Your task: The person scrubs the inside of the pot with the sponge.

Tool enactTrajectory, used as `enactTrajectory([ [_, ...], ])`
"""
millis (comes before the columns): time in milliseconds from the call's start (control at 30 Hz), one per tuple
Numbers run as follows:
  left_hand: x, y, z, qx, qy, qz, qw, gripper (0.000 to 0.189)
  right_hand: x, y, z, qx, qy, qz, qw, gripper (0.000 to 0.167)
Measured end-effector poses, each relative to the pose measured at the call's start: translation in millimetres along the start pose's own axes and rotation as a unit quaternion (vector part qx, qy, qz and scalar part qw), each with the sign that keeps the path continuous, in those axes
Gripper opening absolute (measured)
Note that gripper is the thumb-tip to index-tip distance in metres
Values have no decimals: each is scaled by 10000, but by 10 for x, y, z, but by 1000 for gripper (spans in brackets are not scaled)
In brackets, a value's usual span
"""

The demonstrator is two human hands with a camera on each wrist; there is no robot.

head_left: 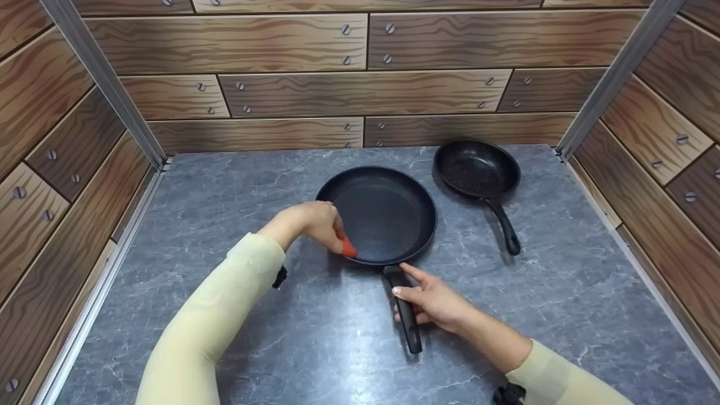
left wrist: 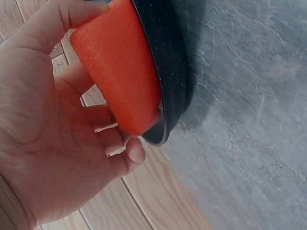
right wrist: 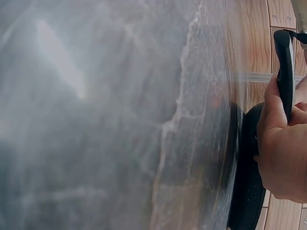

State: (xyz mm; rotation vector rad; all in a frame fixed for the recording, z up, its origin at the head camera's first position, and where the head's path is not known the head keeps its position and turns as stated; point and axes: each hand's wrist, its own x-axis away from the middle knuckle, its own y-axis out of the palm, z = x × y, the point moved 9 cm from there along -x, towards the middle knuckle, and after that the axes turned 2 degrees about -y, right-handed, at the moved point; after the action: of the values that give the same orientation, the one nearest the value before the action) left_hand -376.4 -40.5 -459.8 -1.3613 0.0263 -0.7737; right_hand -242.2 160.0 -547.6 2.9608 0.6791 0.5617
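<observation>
A large black frying pan (head_left: 388, 211) lies near the middle of the grey marbled table, its handle (head_left: 409, 326) pointing toward me. My left hand (head_left: 319, 222) reaches over the pan's left rim and pinches a red-orange sponge (left wrist: 120, 67) between thumb and fingers. In the left wrist view the sponge lies along the inside of the pan's wall (left wrist: 170, 57). My right hand (head_left: 441, 304) grips the handle close to the pan, thumb on top. The right wrist view shows this handle (right wrist: 284, 52) rising out of the fingers.
A smaller black frying pan (head_left: 477, 167) stands at the back right, its handle (head_left: 506, 228) slanting toward the front right. Wood-patterned panels (head_left: 292, 42) enclose the table (head_left: 225, 185) at the back and sides, with grey metal posts (head_left: 107, 84) in the corners.
</observation>
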Motion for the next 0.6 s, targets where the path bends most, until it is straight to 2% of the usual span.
enactTrajectory([
  [300,-12,79,33,619,214,-296,9974,42,4,8,-1,4,-13,2,10000,91],
  [600,-31,109,103,807,377,-281,9956,42,-18,2,14,13,27,22,10000,91],
])
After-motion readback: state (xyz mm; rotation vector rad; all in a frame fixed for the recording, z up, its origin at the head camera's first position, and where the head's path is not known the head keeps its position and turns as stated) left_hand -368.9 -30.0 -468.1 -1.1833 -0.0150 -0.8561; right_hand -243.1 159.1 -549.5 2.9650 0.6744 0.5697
